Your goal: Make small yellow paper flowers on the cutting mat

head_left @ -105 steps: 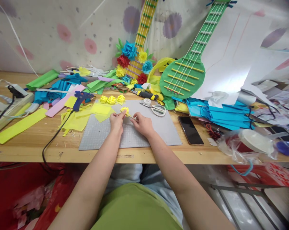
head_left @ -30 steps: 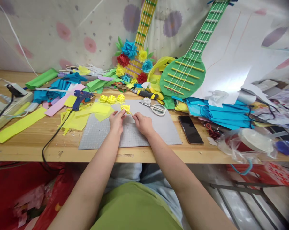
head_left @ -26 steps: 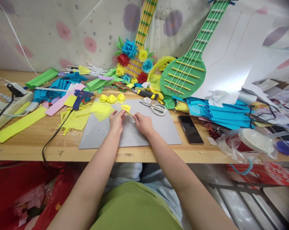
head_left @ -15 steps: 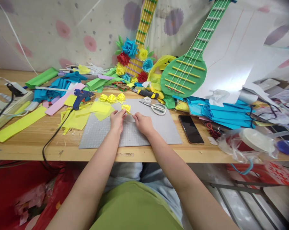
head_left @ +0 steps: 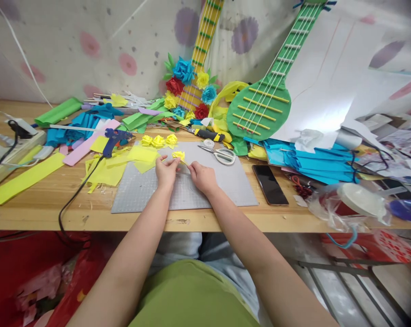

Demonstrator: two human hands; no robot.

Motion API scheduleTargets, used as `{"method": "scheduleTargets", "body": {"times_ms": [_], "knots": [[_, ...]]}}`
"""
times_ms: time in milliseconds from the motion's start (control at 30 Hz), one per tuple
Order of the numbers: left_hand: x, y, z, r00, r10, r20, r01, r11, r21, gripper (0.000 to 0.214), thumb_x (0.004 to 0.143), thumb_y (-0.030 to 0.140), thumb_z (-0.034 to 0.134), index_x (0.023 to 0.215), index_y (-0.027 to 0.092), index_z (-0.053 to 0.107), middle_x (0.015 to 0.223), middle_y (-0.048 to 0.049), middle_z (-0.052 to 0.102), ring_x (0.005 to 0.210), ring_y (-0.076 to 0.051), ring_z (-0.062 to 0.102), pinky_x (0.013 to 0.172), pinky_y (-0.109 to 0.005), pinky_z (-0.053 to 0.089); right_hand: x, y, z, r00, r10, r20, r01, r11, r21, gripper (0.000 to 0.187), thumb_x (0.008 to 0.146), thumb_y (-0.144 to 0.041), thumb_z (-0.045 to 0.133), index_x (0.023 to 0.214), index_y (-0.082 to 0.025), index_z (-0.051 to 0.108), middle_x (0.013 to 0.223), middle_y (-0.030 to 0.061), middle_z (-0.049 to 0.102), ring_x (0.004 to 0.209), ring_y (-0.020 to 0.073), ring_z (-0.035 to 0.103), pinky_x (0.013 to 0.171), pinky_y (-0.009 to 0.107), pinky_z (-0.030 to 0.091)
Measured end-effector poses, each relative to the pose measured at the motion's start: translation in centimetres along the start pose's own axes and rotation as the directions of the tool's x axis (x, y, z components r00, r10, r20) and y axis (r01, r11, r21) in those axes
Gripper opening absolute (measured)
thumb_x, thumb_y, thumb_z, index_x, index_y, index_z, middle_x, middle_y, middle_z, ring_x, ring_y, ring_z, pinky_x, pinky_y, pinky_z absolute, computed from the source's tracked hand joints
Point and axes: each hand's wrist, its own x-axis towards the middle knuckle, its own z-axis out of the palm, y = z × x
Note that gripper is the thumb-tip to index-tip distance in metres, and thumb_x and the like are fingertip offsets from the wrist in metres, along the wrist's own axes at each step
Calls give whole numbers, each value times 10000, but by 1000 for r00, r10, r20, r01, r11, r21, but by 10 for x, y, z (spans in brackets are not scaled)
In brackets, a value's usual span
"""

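Over the grey cutting mat (head_left: 147,195), a small yellow paper flower (head_left: 178,155) is held up between my two hands. My left hand (head_left: 166,171) is closed, its fingertips pinching the flower from the left and below. The fingers of my right hand (head_left: 202,176) are pinched together at the flower's lower right, on what looks like a thin end of its paper. Several finished yellow flowers (head_left: 159,141) lie in a row behind the mat. Yellow paper squares (head_left: 144,153) overlap the mat's left corner, and scissors (head_left: 224,156) rest at its back right.
A blue glue gun (head_left: 112,141) lies on yellow paper at left, its cord trailing over the table edge. A phone (head_left: 269,184) lies right of the mat. Behind stand a green paper instrument (head_left: 259,109) and a yellow one (head_left: 205,41). Blue crepe paper (head_left: 314,159) is piled at right.
The yellow flower has tipped slightly and sits a little lower between my hands. Both hands keep nearly the same place and grip. The view has shifted slightly.
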Motion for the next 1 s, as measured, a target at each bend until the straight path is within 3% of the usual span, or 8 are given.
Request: {"method": "scheduleTargets", "body": {"times_ms": [233,433,1000], "knots": [[0,0,1,999,-30,-11,29,999,-36,441,565,138,695,917,153,431,667,-18,605,548,-107,571,523,-220,450,1,0,2,1000,-21,3,21,1000,-20,333,908,-374,225,964,-214,512,888,30,656,777,150,594,596,235,296],[0,2,3,995,-85,-53,80,993,-87,434,565,105,687,843,183,362,623,44,574,489,-56,529,551,-186,416,1,-3,1,999,-19,41,20,999,-29,357,912,-376,203,979,-202,509,905,51,653,796,149,593,603,234,296],[1,1,4,994,-107,-13,102,977,-189,444,559,80,686,793,193,327,625,43,560,543,-79,557,625,-231,444,2,-4,1,999,1,55,2,999,-52,368,911,-380,195,994,-200,504,890,65,655,794,164,595,609,233,308]]}}
